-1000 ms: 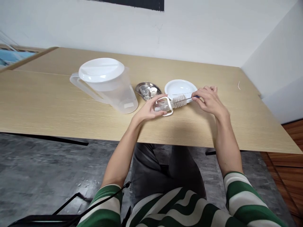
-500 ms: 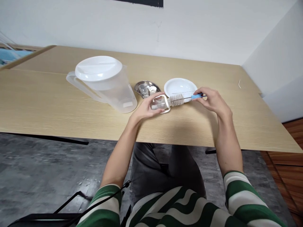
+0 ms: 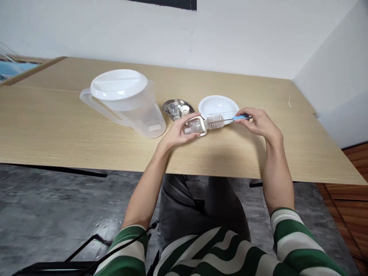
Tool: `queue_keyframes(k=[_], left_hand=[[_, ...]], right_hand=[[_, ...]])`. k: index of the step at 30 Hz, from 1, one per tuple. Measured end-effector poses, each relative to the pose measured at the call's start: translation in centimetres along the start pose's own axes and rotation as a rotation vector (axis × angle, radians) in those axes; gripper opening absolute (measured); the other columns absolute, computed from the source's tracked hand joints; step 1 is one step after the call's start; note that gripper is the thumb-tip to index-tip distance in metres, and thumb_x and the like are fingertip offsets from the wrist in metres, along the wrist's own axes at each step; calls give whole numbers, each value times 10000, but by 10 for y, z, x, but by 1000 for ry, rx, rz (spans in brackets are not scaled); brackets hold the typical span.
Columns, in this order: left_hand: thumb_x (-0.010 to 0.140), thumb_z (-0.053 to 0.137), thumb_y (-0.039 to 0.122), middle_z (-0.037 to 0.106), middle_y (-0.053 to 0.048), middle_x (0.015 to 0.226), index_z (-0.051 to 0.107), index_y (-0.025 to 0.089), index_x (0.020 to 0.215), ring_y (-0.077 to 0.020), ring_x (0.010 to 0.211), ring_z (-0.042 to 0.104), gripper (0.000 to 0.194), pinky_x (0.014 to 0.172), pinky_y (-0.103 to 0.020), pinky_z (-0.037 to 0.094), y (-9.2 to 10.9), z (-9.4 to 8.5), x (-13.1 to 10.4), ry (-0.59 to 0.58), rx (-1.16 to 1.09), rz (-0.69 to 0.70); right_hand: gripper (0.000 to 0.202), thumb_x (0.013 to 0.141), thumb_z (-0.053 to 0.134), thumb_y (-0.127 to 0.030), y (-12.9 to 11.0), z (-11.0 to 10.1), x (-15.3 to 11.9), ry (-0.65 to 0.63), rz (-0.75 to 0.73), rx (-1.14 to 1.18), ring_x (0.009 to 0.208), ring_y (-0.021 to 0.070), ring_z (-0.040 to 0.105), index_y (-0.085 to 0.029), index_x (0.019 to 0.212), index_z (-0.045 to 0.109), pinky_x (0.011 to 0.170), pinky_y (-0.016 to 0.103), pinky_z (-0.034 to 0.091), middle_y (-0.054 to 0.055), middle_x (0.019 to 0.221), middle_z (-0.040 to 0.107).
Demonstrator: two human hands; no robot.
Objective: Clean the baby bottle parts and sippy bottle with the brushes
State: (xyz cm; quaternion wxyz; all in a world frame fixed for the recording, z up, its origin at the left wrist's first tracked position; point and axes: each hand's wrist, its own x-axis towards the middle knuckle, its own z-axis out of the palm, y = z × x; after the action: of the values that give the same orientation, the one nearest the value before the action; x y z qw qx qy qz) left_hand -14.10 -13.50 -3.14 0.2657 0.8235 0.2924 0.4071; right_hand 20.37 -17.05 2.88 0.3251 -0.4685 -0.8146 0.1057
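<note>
Centrally, left hand (image 3: 179,134) grasps a clear bottle (image 3: 194,126) lying sideways; right hand (image 3: 260,123) pinches the brush (image 3: 215,122) handle, bristles at the bottle's mouth, near the plate (image 3: 218,104).

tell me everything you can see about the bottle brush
The bottle brush has a short cylinder of white bristles on a thin wire stem ending in a small blue handle. It lies nearly level above the wooden table, in front of the white plate. The right hand pinches the blue handle; the bristle end sits at the mouth of the small clear bottle, which the left hand holds on its side. Most bristles are outside the bottle.
</note>
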Motion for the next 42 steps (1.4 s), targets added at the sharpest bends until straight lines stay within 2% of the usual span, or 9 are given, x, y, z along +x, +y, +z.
queue_keyframes(k=[6,11,15,19,24,31,35,38,42], left_hand=[[786,804,319,651,-92,1434,581,300,1449,-314,1320,622,700,1168,-525,461,3,2,0,-15,18,29],[788,792,298,653,-100,1431,603,279,1424,-312,1317,624,664,1166,-526,465,6,3,0,-35,2,31],[780,795,303,653,-97,1429,591,276,1442,-315,1303,632,693,1148,-518,486,5,0,1,-20,-5,-26],[767,786,292,645,-94,1440,588,275,1445,-322,1319,622,707,1154,-513,485,4,-4,0,27,-5,-47],[759,783,269,658,-91,1421,599,269,1432,-314,1320,621,697,1165,-500,474,3,-4,0,57,16,-16],[768,793,279,669,-91,1406,595,283,1437,-306,1298,637,698,1153,-498,481,2,-3,0,48,48,8],[770,794,290,670,-92,1405,599,280,1434,-303,1298,637,692,1156,-489,477,1,-3,0,53,49,0],[767,793,296,666,-88,1412,600,281,1434,-302,1300,636,694,1162,-479,474,1,-3,-1,63,41,-15],[757,802,316,663,-92,1414,607,274,1424,-315,1317,624,697,1164,-492,474,5,-4,0,75,35,-50]], right_hand=[[265,941,657,-463,3,2,2,28,-16,-10,808,218,651,-237,879,782,739,357,482,70,901,735],[283,933,664,-484,6,8,2,65,148,84,719,189,632,-223,921,773,678,335,472,35,788,724],[358,804,818,-496,12,4,0,141,207,308,811,191,682,-240,1030,711,715,329,552,34,885,732],[441,716,893,-511,13,-3,0,237,203,537,844,186,713,-235,987,681,768,353,620,43,971,733],[424,783,822,-602,9,-1,4,312,241,538,534,107,614,-206,854,688,533,274,558,12,726,688],[506,774,777,-704,8,-2,6,270,349,578,334,74,444,-208,848,704,320,220,367,-38,495,585],[542,777,767,-716,9,-2,5,212,388,583,355,80,481,-180,748,689,337,227,407,-4,513,606],[493,737,838,-649,10,2,5,254,387,578,385,83,492,-186,737,670,346,235,423,4,558,636],[411,729,872,-557,9,6,6,309,307,566,520,126,610,-213,814,662,502,296,568,10,689,691]])
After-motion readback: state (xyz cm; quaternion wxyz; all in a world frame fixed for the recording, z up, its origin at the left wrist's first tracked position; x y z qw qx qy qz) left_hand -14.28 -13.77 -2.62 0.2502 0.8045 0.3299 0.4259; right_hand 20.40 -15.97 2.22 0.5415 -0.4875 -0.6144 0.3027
